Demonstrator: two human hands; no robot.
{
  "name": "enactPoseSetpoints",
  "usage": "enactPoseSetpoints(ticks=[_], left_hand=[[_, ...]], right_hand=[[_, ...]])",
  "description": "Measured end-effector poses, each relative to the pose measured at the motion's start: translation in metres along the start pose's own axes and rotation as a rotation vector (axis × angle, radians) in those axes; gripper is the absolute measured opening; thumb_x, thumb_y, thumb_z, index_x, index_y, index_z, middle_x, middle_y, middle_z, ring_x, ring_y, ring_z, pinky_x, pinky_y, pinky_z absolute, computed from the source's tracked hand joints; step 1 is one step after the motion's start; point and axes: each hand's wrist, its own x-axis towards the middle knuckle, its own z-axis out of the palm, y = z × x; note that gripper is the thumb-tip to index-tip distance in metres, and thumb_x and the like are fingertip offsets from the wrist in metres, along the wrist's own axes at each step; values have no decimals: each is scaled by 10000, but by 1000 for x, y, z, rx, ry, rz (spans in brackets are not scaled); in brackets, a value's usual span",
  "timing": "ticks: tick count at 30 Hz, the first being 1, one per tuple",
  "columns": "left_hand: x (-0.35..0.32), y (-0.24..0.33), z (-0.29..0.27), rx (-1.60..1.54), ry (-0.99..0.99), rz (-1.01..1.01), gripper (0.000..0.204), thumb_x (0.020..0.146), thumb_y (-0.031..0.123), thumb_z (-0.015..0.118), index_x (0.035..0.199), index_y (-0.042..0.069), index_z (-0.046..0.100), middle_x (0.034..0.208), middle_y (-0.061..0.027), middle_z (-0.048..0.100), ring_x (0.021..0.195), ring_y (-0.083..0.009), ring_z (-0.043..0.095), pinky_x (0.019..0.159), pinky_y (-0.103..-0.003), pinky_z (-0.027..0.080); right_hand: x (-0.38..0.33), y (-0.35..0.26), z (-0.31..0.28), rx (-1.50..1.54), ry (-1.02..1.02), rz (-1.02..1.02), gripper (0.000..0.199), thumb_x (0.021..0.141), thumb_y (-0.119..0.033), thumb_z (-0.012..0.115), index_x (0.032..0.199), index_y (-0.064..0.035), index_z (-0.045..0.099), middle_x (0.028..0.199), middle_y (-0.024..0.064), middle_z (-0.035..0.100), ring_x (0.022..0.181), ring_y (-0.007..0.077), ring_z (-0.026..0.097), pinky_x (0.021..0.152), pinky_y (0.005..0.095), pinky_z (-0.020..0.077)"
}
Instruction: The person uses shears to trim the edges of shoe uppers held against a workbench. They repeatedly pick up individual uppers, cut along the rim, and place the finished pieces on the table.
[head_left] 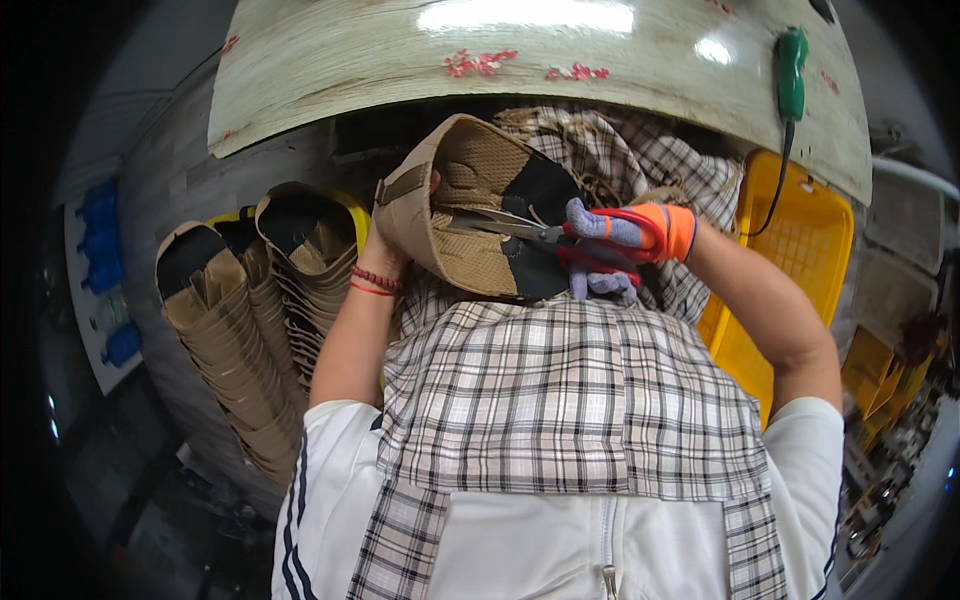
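My left hand (387, 243) is closed on the side of a tan fabric shell (407, 205) that looks like a shoe upper. A fingertip shows over its rim; the other fingers are hidden behind it. The shell is tilted with its inside facing up, showing textured tan lining and a black panel. In a grey glove with an orange cuff, my right hand (615, 232) grips red-handled scissors (548, 234). Their blades lie inside the shell, over the lining, slightly apart. Whether they touch a thread or the fabric cannot be made out.
Nested stacks of similar tan shells (225, 320) stand at left beside something yellow. A pale worktable (640, 40) spans the far side, bearing a green corded tool (791, 75). At right is a yellow plastic crate (800, 250). Checked cloth (640, 145) covers my lap.
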Motion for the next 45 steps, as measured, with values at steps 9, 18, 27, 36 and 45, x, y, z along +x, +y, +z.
enactPoseSetpoints(ticks=[9,18,27,36,45], left_hand=[[-12,18,24,-176,88,-148,371,894,139,717,1226,16,606,1097,-46,651,987,-156,599,836,-319,529],[-27,25,35,-21,114,-50,363,872,154,746,1192,19,640,1043,-10,659,907,-88,581,778,-285,510],[-23,19,15,-224,-41,-109,364,934,143,649,1272,21,590,1168,-44,656,1031,-148,614,880,-299,516],[-37,52,51,-86,262,-206,493,1045,345,353,1428,43,426,1385,-117,533,1240,-257,545,1041,-407,458],[-61,128,100,507,-55,432,457,1002,344,461,1313,18,544,1248,-116,609,1134,-250,598,962,-352,477]], right_hand=[[-9,-24,-10,-450,286,-70,815,930,-725,340,964,4,702,564,-5,513,472,103,480,456,268,434],[-1,-42,-4,-552,286,85,848,840,-792,448,861,14,712,486,11,464,427,120,477,423,265,429],[4,-58,7,-614,365,126,771,857,-735,499,776,-5,734,490,54,524,407,165,539,398,285,455],[19,-12,19,-889,745,-128,529,900,-562,598,854,-45,699,710,100,679,626,213,619,613,342,484],[30,56,32,-455,1177,-850,197,911,-210,634,939,-16,645,622,35,581,526,102,525,497,272,415]])
